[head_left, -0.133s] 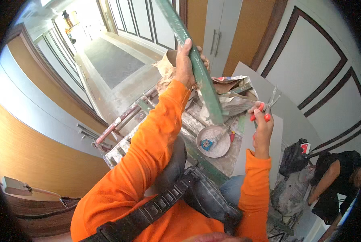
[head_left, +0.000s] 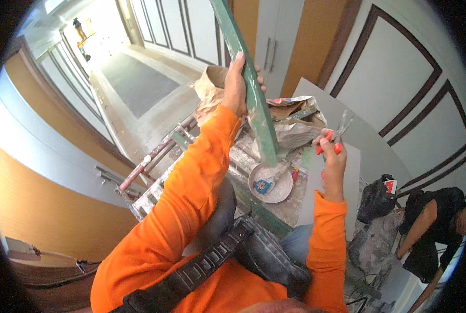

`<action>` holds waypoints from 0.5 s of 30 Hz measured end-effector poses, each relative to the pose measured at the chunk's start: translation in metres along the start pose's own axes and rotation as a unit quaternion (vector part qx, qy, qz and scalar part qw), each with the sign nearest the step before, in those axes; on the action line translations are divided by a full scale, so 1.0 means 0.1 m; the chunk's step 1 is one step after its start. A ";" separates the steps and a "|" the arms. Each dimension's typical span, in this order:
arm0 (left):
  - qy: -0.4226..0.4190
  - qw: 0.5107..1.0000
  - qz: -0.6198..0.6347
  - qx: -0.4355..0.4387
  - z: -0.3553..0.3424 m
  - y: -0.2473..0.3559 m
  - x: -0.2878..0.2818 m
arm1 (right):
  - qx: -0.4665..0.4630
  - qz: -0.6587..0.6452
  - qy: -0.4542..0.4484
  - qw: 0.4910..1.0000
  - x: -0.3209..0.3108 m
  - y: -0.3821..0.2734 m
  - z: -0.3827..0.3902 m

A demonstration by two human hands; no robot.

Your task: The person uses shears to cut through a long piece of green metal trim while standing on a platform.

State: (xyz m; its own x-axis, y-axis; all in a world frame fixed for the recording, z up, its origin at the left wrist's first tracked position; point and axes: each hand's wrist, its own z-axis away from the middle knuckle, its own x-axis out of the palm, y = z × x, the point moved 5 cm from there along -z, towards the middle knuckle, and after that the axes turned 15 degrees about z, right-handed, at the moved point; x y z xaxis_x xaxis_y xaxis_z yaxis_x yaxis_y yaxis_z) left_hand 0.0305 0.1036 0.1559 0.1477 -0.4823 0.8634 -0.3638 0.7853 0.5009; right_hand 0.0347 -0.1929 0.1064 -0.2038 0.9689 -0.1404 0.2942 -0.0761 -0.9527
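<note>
While the left hand [head_left: 236, 86] is wrapped firmly around the green metal bar [head_left: 254, 99], fingers curled over its far edge and thumb on the near face, the bar runs steeply from the top of the picture down to a point just above the round pan [head_left: 268, 183] on the spattered work platform [head_left: 290, 206]. The right hand [head_left: 333, 161] is closed around the red handles of a pair of snips [head_left: 336, 136], whose pale blades point up and to the right, away from the bar; whether the blades are parted or shut is hard to tell, since they are blurred.

To do this step well, the holding hand should stay where it is, high on the bar, so the lower end cannot swing into the pan or the crumpled paper sacks [head_left: 290, 122] behind it. The tool hand would do better to turn the blades toward the bar before closing in, keeping them square to the edge and clear of the gripping fingers. Both arms are stretched over a cluttered platform, with a ladder [head_left: 155, 167] leaning at its left side, so weight should stay centred and the reach short. Another person in dark clothing [head_left: 431, 229] bends at the lower right, well apart from the bar, yet below the working level, so anything loose should be kept from that edge.
</note>
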 end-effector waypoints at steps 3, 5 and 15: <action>-0.009 0.998 -0.060 -0.019 -0.06 -0.15 -0.07 | -0.007 0.038 -0.030 0.999 -0.01 0.02 0.01; -0.001 0.997 -0.068 0.032 -0.08 -0.24 -0.10 | -0.025 0.050 -0.035 0.998 -0.04 0.02 0.01; -0.127 0.876 -0.420 0.198 0.17 -0.43 0.34 | 0.001 -0.057 0.044 0.997 -0.15 0.14 0.05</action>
State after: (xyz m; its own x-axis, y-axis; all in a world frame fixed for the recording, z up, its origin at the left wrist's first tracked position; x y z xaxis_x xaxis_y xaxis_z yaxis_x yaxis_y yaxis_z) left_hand 0.0354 0.0470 0.1623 0.3251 -0.9364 0.1325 -0.5234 -0.0615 0.8499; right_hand 0.0376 -0.2101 0.0938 -0.1525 0.9883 -0.0064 0.2722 0.0358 -0.9616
